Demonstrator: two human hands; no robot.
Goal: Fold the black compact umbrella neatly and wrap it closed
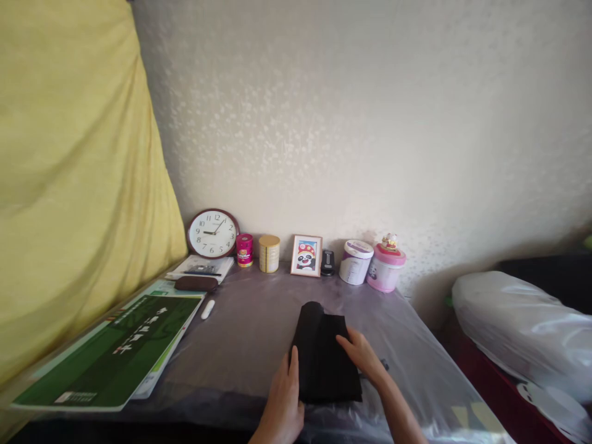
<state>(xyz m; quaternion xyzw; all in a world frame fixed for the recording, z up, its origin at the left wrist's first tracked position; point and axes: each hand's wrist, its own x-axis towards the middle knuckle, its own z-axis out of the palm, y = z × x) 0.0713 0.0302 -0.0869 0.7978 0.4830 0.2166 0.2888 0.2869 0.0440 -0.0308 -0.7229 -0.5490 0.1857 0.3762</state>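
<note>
Near the front edge of the counter (240, 345), half-curled left hand (283, 391) holds the cloth (321, 361); right hand (361, 353) pinches its right side; even tension should help.

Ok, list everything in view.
Cloth: 1, black, front
Table: 1, greyish, centre
Clock: 1, white-faced, back left
Can: 1, magenta, beside clock
Tin: 1, yellow, back
Framed picture: 1, multicoloured, back
Gadget: 1, black, beside picture
Plain tub: 1, white-purple, back right
Figurine-topped tub: 1, pink, back right
Papers: several, mostly pale, left
Pouch: 1, brown, on papers
Book: 1, green, left
Small object: 1, white, beside book
Curtain: 1, yellow, left
Wall: 1, pale, behind
Bundle: 1, whitish, right
Unclear item: 1, dark, beside right wrist
Left hand, right hand: 2, on cloth
</note>
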